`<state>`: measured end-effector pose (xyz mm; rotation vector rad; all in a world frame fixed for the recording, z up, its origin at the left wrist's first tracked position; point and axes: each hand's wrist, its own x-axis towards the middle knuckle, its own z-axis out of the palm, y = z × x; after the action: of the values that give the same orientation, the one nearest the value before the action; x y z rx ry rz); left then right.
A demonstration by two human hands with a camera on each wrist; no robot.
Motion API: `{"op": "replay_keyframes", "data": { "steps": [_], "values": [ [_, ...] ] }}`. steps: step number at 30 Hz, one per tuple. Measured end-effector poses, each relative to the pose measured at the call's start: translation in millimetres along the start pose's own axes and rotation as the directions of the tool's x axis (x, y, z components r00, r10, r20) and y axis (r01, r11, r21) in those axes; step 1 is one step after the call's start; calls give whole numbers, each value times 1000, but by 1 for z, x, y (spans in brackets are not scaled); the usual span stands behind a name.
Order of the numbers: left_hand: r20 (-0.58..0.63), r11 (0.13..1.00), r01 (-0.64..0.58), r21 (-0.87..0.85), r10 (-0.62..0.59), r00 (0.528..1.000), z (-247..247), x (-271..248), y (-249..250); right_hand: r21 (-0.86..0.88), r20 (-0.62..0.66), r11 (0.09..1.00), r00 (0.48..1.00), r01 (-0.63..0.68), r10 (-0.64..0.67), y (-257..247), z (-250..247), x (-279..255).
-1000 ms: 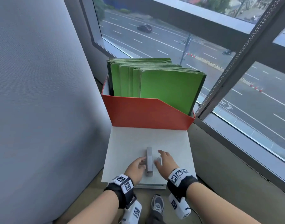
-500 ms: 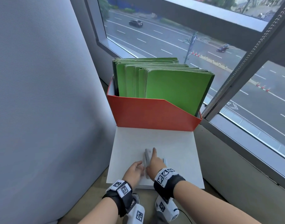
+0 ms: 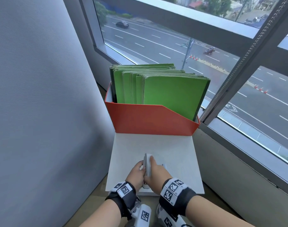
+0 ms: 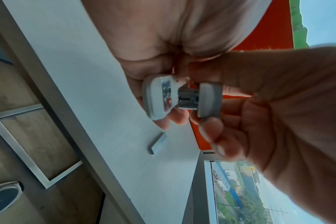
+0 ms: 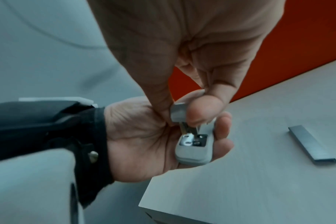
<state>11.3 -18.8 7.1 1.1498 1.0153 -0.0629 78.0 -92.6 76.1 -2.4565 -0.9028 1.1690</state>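
You hold the grey stapler (image 3: 147,166) in both hands over the near edge of the white table top (image 3: 156,145). Its long axis runs away from you toward the red file box (image 3: 148,119). The end with the metal plate on its base faces your wrists. Your left hand (image 3: 136,175) cups the base in curled fingers. Your right hand (image 3: 156,173) pinches the top arm between thumb and forefinger. A staple strip (image 5: 313,145) lies flat on the table nearby. A grey partition (image 3: 33,95) stands left and a window (image 3: 172,46) right.
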Motion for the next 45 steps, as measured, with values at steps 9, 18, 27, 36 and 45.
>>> {"op": "replay_keyframes", "data": {
  "steps": [9,18,27,36,45],
  "values": [
    [51,999,-12,50,9,999,-3,-6,8,10,-6,1000,1000,30,-30,-4,-49,8],
    [96,1000,-16,-6,16,995,-4,-13,16,34,-130,998,991,48,-43,-6,-104,28],
    [129,999,-17,-30,21,991,-1,-25,9,277,-119,961,993,24,9,6,-118,73],
    [134,983,36,-182,-11,991,-10,-29,0,455,-69,890,997,-5,41,48,-78,88],
    [86,988,23,-155,-10,996,-10,-19,9,-54,-14,995,996,-86,86,97,-14,81]
  ]
}}
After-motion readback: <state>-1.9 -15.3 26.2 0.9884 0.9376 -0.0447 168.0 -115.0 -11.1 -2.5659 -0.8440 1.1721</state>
